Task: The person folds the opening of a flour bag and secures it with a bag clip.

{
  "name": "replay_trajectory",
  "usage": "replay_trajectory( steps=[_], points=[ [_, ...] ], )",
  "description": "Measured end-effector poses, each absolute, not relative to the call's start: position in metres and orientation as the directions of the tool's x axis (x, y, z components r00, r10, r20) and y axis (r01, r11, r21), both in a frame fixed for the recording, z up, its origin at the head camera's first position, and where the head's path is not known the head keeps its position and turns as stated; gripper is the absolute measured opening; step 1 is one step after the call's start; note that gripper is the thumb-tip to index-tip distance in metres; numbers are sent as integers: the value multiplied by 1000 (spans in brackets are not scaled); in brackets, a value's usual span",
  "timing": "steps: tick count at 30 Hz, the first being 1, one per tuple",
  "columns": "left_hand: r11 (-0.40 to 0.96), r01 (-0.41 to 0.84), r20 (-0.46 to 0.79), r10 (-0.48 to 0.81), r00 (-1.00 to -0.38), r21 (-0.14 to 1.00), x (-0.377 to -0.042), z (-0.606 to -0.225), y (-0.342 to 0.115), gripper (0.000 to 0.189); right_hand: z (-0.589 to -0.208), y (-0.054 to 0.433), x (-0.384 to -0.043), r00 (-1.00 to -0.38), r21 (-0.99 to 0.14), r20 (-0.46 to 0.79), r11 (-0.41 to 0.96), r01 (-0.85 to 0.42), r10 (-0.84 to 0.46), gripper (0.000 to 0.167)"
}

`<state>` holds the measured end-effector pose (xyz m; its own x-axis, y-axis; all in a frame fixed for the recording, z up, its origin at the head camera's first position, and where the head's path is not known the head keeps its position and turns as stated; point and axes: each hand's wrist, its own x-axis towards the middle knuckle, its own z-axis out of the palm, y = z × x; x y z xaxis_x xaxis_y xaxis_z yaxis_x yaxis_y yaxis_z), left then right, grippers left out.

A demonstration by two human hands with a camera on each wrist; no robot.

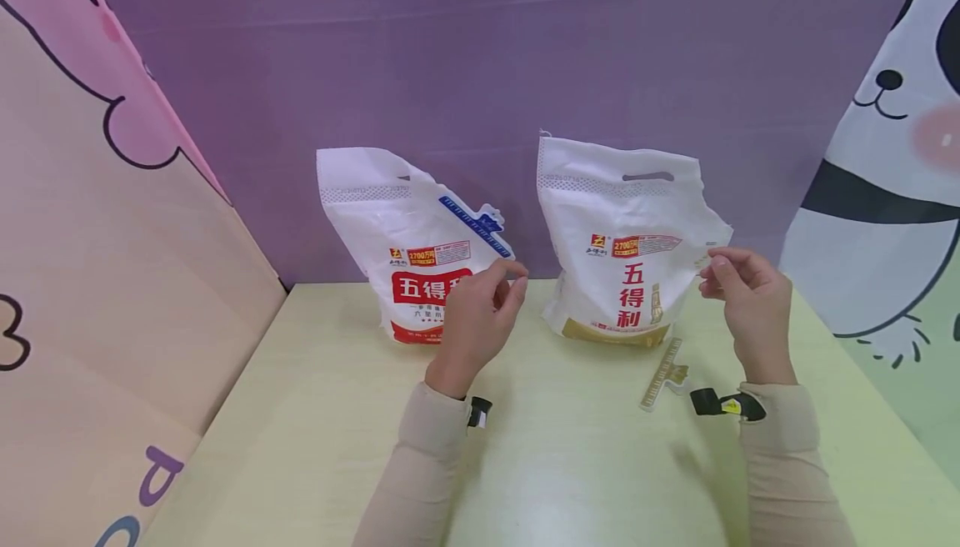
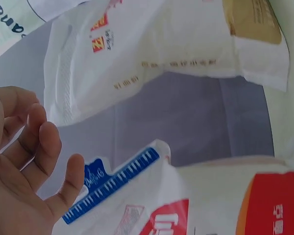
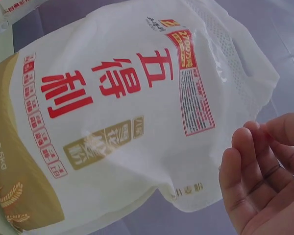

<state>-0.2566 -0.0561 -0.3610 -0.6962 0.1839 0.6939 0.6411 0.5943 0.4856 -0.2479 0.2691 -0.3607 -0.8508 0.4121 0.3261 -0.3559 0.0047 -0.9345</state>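
Two white flour bags stand upright. The left bag (image 1: 420, 230) has red print, and a blue toothed clip (image 1: 476, 226) spans its slanted upper right edge. My left hand (image 1: 480, 313) hovers in front of this bag's right side, fingers loosely bent and holding nothing. The right bag (image 1: 622, 238) has a gold base and red characters. At its jutting right edge, my right hand (image 1: 750, 301) pinches the material between thumb and fingertips; its fingers (image 3: 242, 161) cover part of that edge in the right wrist view. A gold toothed clip (image 1: 663, 376) lies before the right bag.
The pale table (image 1: 570, 464) meets a purple cloth backdrop (image 1: 487, 47) behind the bags. Cartoon-printed panels stand at the left (image 1: 97, 238) and the right (image 1: 877, 197). Black straps with small devices sit at both wrists.
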Motion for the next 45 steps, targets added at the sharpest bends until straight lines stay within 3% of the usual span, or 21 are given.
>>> replay_trajectory(
  steps=[11, 19, 30, 37, 45],
  points=[
    [533, 676, 663, 259, -703, 509, -243, -359, -23, 18, -359, 284, -250, -845, -928, 299, -70, -365, 443, 28],
    [502, 694, 631, 325, -705, 517, -241, -354, -7, 19, -361, 286, -252, -858, -940, 261, -86, -330, 443, 36],
    [542, 754, 644, 434, -630, 372, -260, -324, 20, 24, -363, 290, -260, -868, -946, 205, -135, -294, 453, 27],
    [571, 767, 615, 502, -608, 292, -277, -304, 38, 34, -366, 286, -265, -892, -940, 162, -209, -270, 422, 40],
    [577, 758, 574, 524, -629, 305, -292, -277, 63, 52, -372, 285, -267, -913, -908, 158, -308, -284, 375, 59]
  ],
)
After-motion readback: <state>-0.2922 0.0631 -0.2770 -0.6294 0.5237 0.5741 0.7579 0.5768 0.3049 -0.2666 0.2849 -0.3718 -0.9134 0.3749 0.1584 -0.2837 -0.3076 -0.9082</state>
